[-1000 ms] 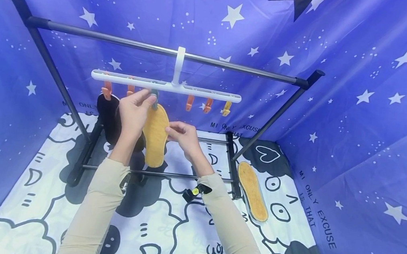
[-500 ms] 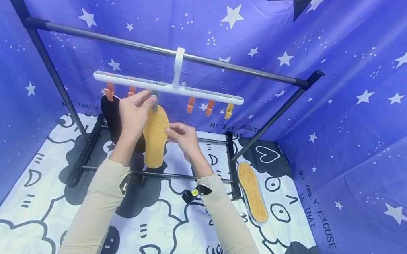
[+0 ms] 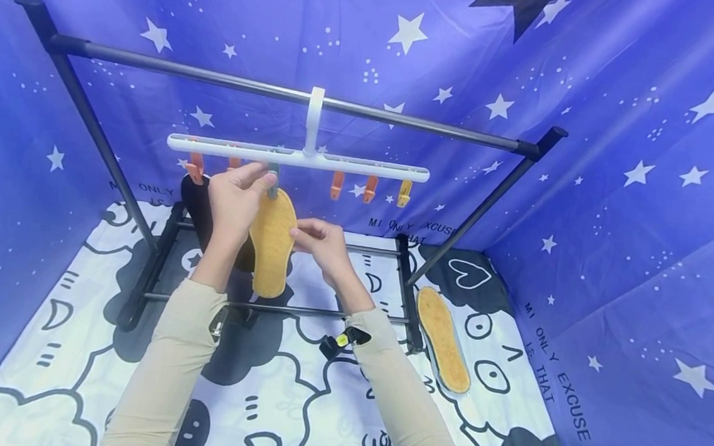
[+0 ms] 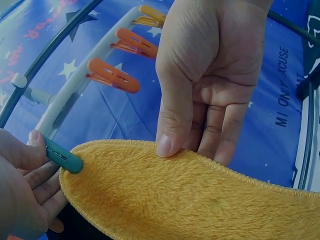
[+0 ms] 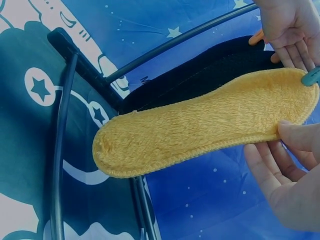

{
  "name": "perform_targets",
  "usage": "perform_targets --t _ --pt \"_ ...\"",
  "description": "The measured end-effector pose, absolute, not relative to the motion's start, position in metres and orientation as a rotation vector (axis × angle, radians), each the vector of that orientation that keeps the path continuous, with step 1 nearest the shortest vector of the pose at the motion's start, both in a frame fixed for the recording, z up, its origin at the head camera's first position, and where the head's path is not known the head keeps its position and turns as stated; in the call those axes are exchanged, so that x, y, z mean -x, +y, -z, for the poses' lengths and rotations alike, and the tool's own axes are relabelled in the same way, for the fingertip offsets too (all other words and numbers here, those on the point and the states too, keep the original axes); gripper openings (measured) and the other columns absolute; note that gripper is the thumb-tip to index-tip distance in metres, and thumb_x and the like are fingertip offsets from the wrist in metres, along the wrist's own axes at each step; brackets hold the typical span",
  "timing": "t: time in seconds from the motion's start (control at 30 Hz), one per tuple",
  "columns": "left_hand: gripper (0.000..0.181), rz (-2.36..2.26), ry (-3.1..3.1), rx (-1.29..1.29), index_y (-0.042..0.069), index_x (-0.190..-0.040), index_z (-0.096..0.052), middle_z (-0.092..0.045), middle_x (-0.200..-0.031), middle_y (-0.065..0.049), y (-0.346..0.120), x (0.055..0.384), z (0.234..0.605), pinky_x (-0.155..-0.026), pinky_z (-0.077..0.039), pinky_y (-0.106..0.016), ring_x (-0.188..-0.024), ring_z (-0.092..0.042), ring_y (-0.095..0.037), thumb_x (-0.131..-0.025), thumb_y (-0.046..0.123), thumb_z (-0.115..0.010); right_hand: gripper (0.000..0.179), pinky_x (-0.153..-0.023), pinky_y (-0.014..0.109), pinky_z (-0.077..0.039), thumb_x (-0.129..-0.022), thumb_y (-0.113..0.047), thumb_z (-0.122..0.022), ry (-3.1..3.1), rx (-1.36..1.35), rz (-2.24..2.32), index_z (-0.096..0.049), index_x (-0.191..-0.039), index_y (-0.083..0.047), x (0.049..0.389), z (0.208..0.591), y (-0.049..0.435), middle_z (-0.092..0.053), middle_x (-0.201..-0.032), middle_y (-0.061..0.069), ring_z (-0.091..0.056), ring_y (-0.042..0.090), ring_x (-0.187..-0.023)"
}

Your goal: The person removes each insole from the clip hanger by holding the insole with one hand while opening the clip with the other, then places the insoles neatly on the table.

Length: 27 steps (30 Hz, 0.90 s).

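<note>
A fuzzy yellow insole hangs upright below the white hanger, its top in the jaws of a teal clip. My left hand pinches this clip between thumb and fingers. My right hand pinches the insole's side edge, thumb on the fuzzy face, as the left wrist view shows. Behind my left hand hang dark insoles, partly hidden; an orange clip holds one at its top. A second yellow insole lies on the cloth at the right.
The hanger hooks over the top bar of a black rack. Two more orange clips and a yellow clip dangle from its right half, holding nothing. A starry blue curtain surrounds the patterned cloth.
The hanger has shifted slightly to the right, its clips and the dark insole along with it. Both hands keep their hold on the clip and the yellow insole.
</note>
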State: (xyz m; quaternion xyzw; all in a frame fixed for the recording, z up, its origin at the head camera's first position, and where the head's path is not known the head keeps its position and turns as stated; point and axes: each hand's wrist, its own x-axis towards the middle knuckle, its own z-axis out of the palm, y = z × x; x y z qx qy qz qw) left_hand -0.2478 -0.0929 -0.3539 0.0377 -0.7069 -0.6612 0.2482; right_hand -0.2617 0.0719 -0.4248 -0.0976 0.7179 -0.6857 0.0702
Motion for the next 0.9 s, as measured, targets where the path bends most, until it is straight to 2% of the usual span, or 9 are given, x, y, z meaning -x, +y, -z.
perform_targets --t 0.4,0.73,0.9 --pt "0.027 1.782 -1.964 -0.112 0.0 -0.117 -0.075 -0.073 -0.119 -0.019 -0.0919 0.2478 0.3535 -0.103 -0.056 -0.038 -0.114 -0.071 -0.028 -0.092 0.009 -0.076 0.026 -0.083 0.036 -0.064 -0.095 -0.002 -0.069 2.164 0.27 2.051 -0.069 -0.117 0.011 0.2602 0.4256 0.0741 -0.072 -0.114 0.028 -0.07 0.008 -0.079" --pt "0.027 1.806 -1.951 -0.102 0.0 -0.118 -0.075 -0.073 -0.119 -0.019 -0.0906 0.246 0.3534 -0.103 -0.056 -0.036 -0.114 -0.071 -0.027 -0.092 0.009 -0.075 0.026 -0.089 0.046 -0.062 -0.094 0.001 -0.068 2.138 0.274 2.089 -0.067 -0.117 0.014 0.259 0.4267 0.0743 -0.072 -0.113 0.03 -0.07 0.007 -0.079" --pt "0.028 1.809 -1.954 -0.107 0.0 -0.119 -0.074 -0.072 -0.12 -0.019 -0.0901 0.2448 0.3533 -0.103 -0.056 -0.036 -0.115 -0.071 -0.027 -0.092 0.009 -0.075 0.026 -0.094 0.057 -0.057 -0.094 0.002 -0.068 2.124 0.284 2.101 -0.067 -0.117 0.015 0.2589 0.4283 0.0747 -0.071 -0.114 0.031 -0.07 0.008 -0.079"
